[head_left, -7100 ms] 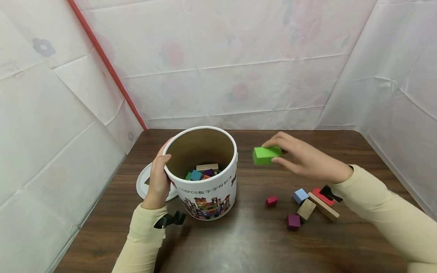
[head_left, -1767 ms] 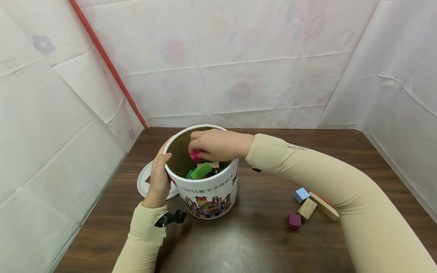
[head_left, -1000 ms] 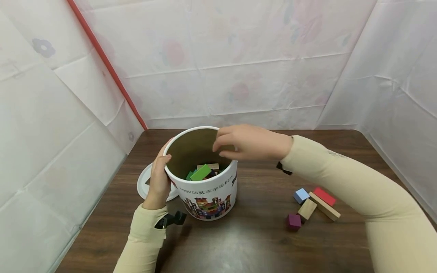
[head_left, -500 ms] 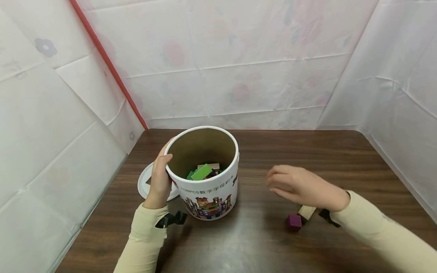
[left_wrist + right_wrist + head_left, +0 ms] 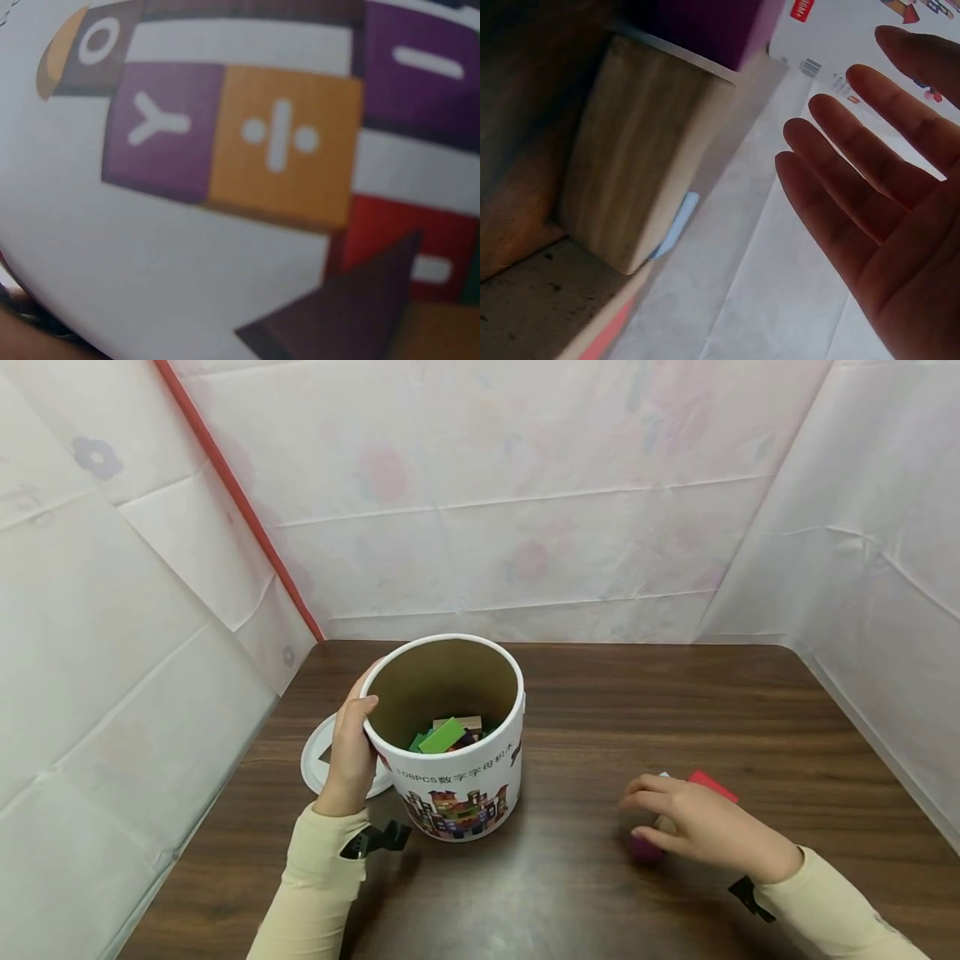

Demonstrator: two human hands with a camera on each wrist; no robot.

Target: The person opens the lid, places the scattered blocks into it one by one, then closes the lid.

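White sheeting (image 5: pixel 525 527) hangs behind and on both sides, a red strip (image 5: pixel 232 497) slants down the left panel. Dark wood surface (image 5: pixel 585 893) carries everything. White cylindrical tub (image 5: pixel 457 777) stands upright left of centre, open top, printed block pictures and text on its side; left wrist view is filled with that print (image 5: pixel 277 142), blurred. Inside the tub a heap of blocks, green block (image 5: pixel 441 737) on top, a plain wood one just behind it. White round lid (image 5: pixel 315 768) lies flat on the surface, touching the tub's left side, partly hidden by the left hand (image 5: pixel 351 760). Left hand grip: fingers wrapped on the tub's left wall, thumb hooked over the rim, holding it. Right hand (image 5: pixel 693 827) is low over the loose blocks on the right, well apart from the tub, palm down. Right grip: fingers relaxed and spread in the right wrist view (image 5: pixel 877 195), holding nothing; fingertips just beside the purple cube (image 5: pixel 643 850), contact cannot be told. Purple cube sits on the surface at the hand's left edge, mostly covered. Tan wood block (image 5: pixel 637 157) lies just behind it, touching it in the wrist view. Red block (image 5: pixel 712 785) peeks out beyond the hand, a sliver of light blue block (image 5: pixel 676 225) under the tan one. Cream sleeves on both arms, black strap at each wrist.
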